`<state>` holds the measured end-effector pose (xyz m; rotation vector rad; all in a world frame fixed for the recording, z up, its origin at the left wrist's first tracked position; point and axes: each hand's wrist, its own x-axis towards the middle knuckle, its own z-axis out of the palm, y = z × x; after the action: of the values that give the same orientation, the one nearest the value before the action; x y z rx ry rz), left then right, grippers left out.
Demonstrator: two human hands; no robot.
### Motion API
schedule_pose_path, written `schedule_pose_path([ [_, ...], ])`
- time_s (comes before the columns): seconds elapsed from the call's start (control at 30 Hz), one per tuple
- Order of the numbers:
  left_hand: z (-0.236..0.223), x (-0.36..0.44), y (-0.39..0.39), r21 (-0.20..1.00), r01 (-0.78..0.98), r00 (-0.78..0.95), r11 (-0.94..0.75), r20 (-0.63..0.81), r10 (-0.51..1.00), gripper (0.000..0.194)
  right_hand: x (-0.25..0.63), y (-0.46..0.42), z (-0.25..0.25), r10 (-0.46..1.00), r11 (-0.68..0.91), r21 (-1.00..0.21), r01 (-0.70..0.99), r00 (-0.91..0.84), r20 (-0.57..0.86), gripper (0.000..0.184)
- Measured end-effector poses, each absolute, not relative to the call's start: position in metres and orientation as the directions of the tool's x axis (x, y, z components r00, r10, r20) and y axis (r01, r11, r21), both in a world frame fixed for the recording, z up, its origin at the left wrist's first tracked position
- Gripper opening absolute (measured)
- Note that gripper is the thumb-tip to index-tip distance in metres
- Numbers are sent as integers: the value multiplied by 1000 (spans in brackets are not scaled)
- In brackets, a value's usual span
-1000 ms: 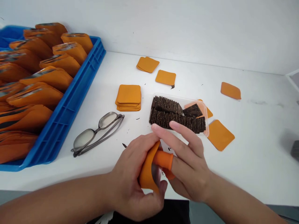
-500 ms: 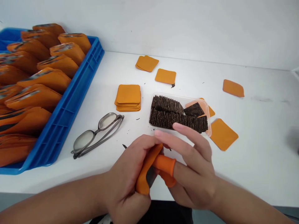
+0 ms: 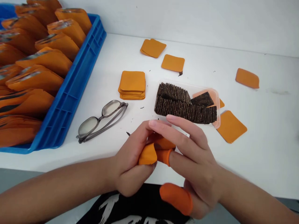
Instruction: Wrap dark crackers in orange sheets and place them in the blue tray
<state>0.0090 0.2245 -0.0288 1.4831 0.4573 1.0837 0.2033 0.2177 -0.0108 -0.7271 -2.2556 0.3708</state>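
The orange packet point(image 3: 148, 155), probably soft and best edge-held, bends in the left hand point(image 3: 130, 165), the spread right hand point(image 3: 199, 163) touching it.

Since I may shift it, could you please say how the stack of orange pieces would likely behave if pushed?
The stack of orange pieces would probably slip out of line, as its edges sit unevenly. Each may be floppy, as the held orange piece curls in the left hand.

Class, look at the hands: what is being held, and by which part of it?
The left hand holds a bent orange piece by its near end, between thumb and fingers. The right hand, thumb clear, has an orange-capped finger against it.
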Motion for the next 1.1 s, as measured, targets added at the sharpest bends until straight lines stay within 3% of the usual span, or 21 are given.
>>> schedule_pose_path([
  [0.17,-36,8,223,935,-290,469,-206,327,821,47,206,216,-12,588,806,-444,391,-611,531,56],
  [0.37,-33,12,221,916,-385,383,-114,271,883,42,206,216,-16,585,811,-385,442,-631,509,62],
  [0.5,-31,18,216,903,-381,270,-199,315,910,29,207,216,-15,537,843,-345,413,-605,588,60],
  [0.63,-34,17,218,893,-338,234,-298,387,892,36,206,215,-17,566,811,-350,469,-477,672,56],
  [0.77,-40,14,225,885,-252,297,-390,455,840,48,204,216,-19,578,798,-336,500,-477,662,54],
  [0.9,-43,17,227,842,-190,210,-504,537,817,44,204,216,-17,611,775,-343,530,-492,620,56],
  [1.0,-44,19,225,849,-134,233,-511,528,817,35,205,218,-15,604,791,-360,495,-532,593,60],
  [1.1,-48,18,225,866,-178,280,-467,500,820,47,207,221,-16,598,801,-390,454,-560,574,60],
])
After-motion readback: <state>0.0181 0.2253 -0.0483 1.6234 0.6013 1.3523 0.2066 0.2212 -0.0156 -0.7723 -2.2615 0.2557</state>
